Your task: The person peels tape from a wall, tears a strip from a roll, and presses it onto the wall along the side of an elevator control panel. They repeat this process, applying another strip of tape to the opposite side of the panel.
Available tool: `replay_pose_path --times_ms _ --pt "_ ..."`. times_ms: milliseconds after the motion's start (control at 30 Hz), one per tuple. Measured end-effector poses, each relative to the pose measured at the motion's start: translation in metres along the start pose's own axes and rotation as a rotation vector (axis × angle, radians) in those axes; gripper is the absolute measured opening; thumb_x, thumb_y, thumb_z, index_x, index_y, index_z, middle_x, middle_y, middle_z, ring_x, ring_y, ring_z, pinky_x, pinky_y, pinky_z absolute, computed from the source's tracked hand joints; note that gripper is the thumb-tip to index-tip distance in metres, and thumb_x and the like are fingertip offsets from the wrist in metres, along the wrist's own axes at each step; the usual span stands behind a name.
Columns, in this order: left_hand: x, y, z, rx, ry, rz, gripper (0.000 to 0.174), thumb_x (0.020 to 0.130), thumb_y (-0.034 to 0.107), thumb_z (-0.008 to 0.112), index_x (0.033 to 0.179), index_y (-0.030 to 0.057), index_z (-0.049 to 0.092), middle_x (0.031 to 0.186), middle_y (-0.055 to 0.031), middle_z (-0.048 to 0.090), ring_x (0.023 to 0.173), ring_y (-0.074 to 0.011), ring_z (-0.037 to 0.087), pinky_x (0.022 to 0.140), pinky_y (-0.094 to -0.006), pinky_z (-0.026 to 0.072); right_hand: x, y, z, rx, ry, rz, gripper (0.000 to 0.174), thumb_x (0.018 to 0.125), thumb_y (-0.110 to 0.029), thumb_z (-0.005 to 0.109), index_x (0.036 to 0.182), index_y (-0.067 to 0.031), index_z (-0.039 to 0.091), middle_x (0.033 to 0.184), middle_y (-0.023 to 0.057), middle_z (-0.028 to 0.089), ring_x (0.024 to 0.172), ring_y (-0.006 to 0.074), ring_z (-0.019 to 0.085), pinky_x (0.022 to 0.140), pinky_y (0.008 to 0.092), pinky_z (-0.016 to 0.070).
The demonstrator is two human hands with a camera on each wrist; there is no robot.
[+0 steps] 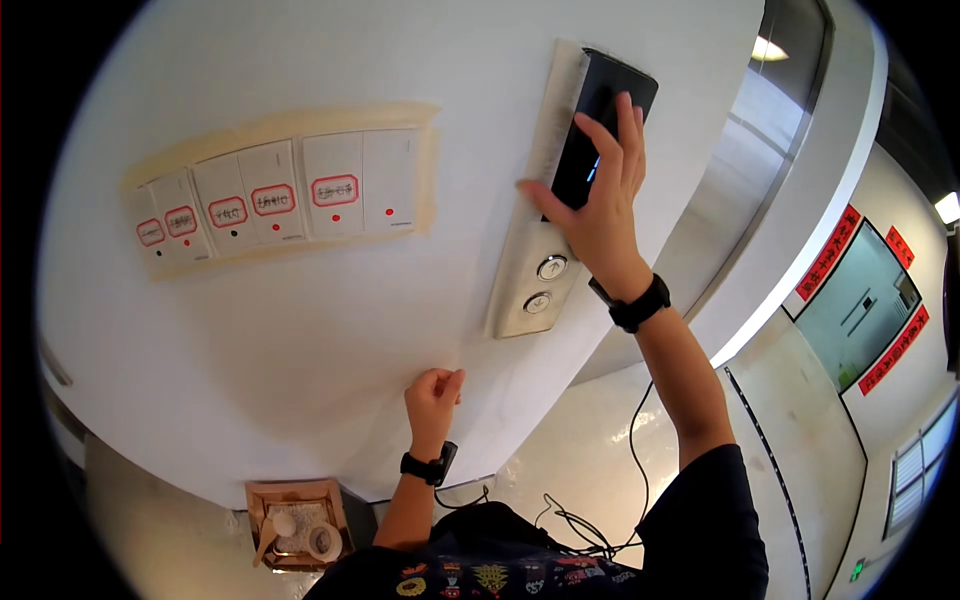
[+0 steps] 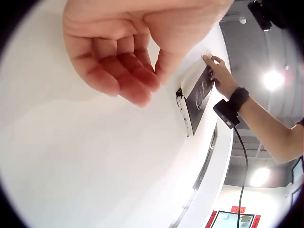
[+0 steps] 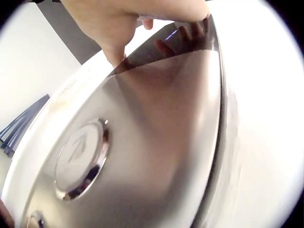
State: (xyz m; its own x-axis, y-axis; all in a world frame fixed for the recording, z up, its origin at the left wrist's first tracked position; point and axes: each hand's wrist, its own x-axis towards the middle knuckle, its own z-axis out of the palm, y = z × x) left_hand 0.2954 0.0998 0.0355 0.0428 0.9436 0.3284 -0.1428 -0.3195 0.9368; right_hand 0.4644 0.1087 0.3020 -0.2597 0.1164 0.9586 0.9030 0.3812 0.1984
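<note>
An elevator call panel (image 1: 519,298), with a glossy black upper display (image 1: 570,172) and a metal lower part, is mounted on the white wall. My right hand (image 1: 612,190) is spread over the black display, thumb at its left edge and fingers extended. In the right wrist view, the right hand (image 3: 142,19) reaches across the panel's width above a round up-arrow button (image 3: 80,156). Lower and to the left, my left hand (image 1: 433,400) hangs in front of the wall. The left wrist view shows the left hand (image 2: 128,52) loosely curled, holding nothing.
Light switches (image 1: 333,188) with red-framed labels, bordered by tape, sit left of the panel. Below, a cardboard box (image 1: 255,495) holds a tape roll (image 1: 324,541) and other items. A black cable (image 1: 640,430) runs along the floor. A glass door (image 1: 860,300) with red banners stands right.
</note>
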Motion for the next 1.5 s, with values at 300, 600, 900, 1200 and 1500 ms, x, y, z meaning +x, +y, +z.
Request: replay_pose_path --times_ms 300,600,900,1200,1500 --pt "-0.006 0.012 -0.006 -0.033 -0.052 -0.024 0.020 0.082 0.013 0.066 0.071 -0.0020 0.060 0.053 -0.0017 0.054 0.048 -0.0067 0.050 0.047 -0.0204 0.0373 -0.044 -0.010 -0.010 -0.044 -0.059 0.034 0.074 0.065 -0.030 0.081 0.124 -0.0074 0.042 0.144 0.0252 0.019 0.132 0.0435 0.019 0.104 0.0508 0.0188" --pt "0.004 0.002 -0.007 -0.073 -0.109 -0.056 0.020 0.082 0.014 0.066 0.072 -0.0018 0.060 0.054 -0.0017 0.055 0.048 -0.0065 0.050 0.047 -0.0200 0.0380 -0.109 -0.012 0.002 -0.071 -0.233 0.004 0.070 0.066 -0.038 0.078 0.123 -0.0133 0.046 0.145 0.0222 0.019 0.133 0.0416 0.019 0.104 0.0534 0.0174" --pt "-0.002 0.010 0.000 -0.030 -0.099 -0.027 0.019 0.081 0.014 0.067 0.071 -0.0012 0.059 0.054 -0.0027 0.055 0.048 -0.0074 0.051 0.047 -0.0211 0.0390 -0.052 -0.026 -0.048 -0.166 -0.441 -0.274 0.057 0.067 -0.037 0.074 0.118 -0.0189 0.053 0.140 0.0089 0.035 0.131 0.0310 0.029 0.104 0.0525 0.0213" --pt "0.003 0.008 0.006 -0.047 -0.108 0.009 0.019 0.080 0.015 0.068 0.073 -0.0012 0.061 0.057 -0.0040 0.059 0.050 -0.0094 0.055 0.049 -0.0221 0.0409 0.128 0.009 -0.065 -0.379 -0.345 -0.887 0.016 0.069 -0.008 0.065 0.083 -0.0051 0.058 0.093 0.0043 0.054 0.097 0.0214 0.053 0.087 0.0325 0.0456" --pt "-0.006 -0.005 -0.004 -0.004 -0.105 0.041 0.019 0.080 0.014 0.068 0.072 -0.0018 0.061 0.057 -0.0058 0.059 0.050 -0.0109 0.056 0.050 -0.0230 0.0420 0.135 0.005 -0.049 -0.370 -0.587 -0.994 0.010 0.070 -0.005 0.062 0.075 -0.0045 0.053 0.088 0.0026 0.052 0.090 0.0187 0.052 0.080 0.0286 0.0468"
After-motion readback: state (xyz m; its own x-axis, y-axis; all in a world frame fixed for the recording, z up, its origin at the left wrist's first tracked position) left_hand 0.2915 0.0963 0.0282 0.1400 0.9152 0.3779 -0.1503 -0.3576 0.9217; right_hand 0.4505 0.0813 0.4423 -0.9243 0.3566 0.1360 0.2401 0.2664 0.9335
